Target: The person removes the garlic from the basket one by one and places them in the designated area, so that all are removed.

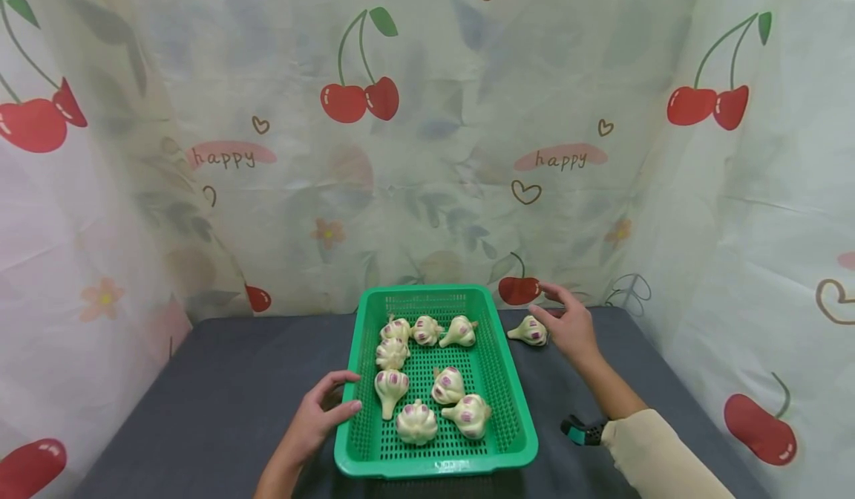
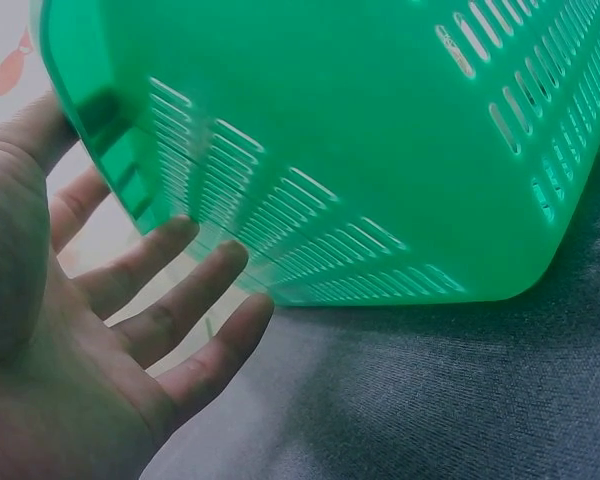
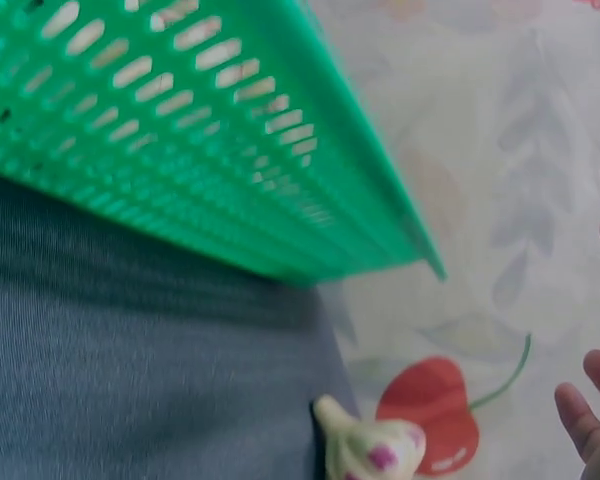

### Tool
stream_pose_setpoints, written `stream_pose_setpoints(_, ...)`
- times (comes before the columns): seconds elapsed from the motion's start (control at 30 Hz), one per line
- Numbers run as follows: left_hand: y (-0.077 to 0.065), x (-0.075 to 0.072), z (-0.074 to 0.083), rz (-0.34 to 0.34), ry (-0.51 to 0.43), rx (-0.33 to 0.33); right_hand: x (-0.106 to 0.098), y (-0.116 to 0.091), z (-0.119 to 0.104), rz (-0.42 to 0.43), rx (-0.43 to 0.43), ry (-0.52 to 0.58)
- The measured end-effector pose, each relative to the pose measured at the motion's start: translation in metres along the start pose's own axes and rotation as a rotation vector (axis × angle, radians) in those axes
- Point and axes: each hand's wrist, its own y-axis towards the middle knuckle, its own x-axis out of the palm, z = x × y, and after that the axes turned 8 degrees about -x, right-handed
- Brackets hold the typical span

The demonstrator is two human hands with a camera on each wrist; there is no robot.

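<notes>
A green plastic basket [image 1: 436, 466] holds several garlic bulbs, among them a bulb [image 1: 417, 422] near its front and another [image 1: 461, 331] at the back right. My left hand [image 1: 314, 419] is at the basket's left side, thumb and fingers spread by the rim. In the left wrist view its fingers [image 2: 185, 305] extend loosely along the basket's outer wall [image 2: 310, 150]. To the right of the basket, a single garlic bulb [image 1: 530, 331] lies on the table. My right hand [image 1: 568, 330] hovers just beside that bulb, fingers apart and holding nothing. The right wrist view shows the same bulb [image 3: 372, 450] at its lower edge.
A dark grey cloth covers the table [image 1: 220, 402]. Behind and at both sides hangs a pale curtain [image 1: 427, 209] printed with cherries. A dark band with a teal part [image 1: 582, 432] sits at my right wrist by the cream sleeve [image 1: 657, 454].
</notes>
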Motion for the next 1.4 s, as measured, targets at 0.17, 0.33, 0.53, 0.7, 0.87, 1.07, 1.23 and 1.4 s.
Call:
stream_pose_setpoints(0.17, 0.000, 0.000, 0.000, 0.001, 0.000, -0.006, 0.006, 0.003, -0.015, -0.054, -0.008, 0.106)
stream_pose_setpoints(0.33, 0.000, -0.001, 0.001, -0.002, -0.002, -0.012, 0.013, 0.006, -0.027, -0.118, -0.043, 0.154)
stream_pose_setpoints(0.53, -0.001, -0.001, 0.000, -0.013, 0.002, -0.010, 0.023, 0.010, -0.041, -0.199, -0.105, 0.124)
stream_pose_setpoints(0.7, 0.000, -0.001, 0.000, -0.016, 0.001, -0.010, 0.033, 0.014, -0.052, -0.294, -0.139, 0.161)
stream_pose_setpoints(0.87, 0.000, -0.001, 0.000, -0.005, 0.004, -0.009, 0.045, 0.017, -0.059, -0.398, -0.152, 0.174)
stream_pose_setpoints(1.07, -0.001, -0.001, -0.001, 0.004, 0.001, -0.005, 0.057, 0.019, -0.066, -0.548, -0.129, 0.157)
stream_pose_setpoints(1.23, -0.001, 0.000, 0.000, 0.010, 0.005, 0.000, 0.067, 0.020, -0.070, -0.679, -0.104, 0.148)
stream_pose_setpoints(1.4, -0.001, 0.000, 0.001, 0.006, 0.001, -0.003, 0.077, 0.022, -0.073, -0.808, -0.108, 0.151)
